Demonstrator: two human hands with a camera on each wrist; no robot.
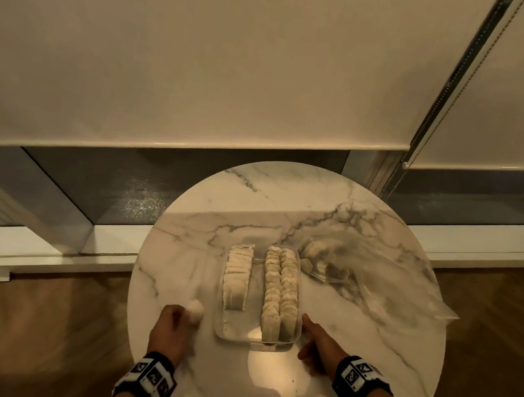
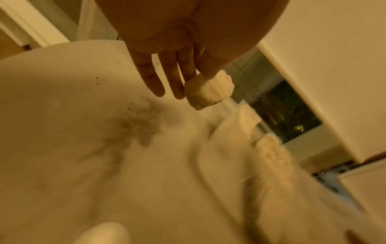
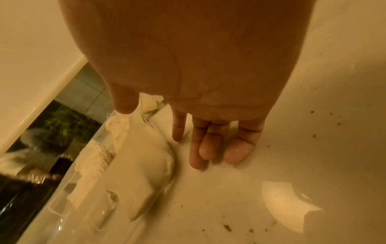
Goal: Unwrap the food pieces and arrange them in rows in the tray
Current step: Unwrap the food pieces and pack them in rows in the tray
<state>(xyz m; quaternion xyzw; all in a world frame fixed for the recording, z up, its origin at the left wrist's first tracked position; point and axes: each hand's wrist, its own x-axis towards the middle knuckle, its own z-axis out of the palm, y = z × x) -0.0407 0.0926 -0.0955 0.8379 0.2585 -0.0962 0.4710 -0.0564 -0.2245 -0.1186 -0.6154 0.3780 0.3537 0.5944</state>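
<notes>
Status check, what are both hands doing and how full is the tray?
Left hand pinches a food piece, beside the tray. Right hand open, holds nothing, at the tray's right. Three rows in tray, gap between them. Nothing in the way.

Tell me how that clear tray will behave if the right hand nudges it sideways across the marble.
The clear tray looks thin-walled and rests on the glossy marble table, so it would probably slide easily. It is low and wide, so tipping seems unlikely. The food pieces stand on edge in rows with an open gap between them, so a quick shove might topple some.
</notes>
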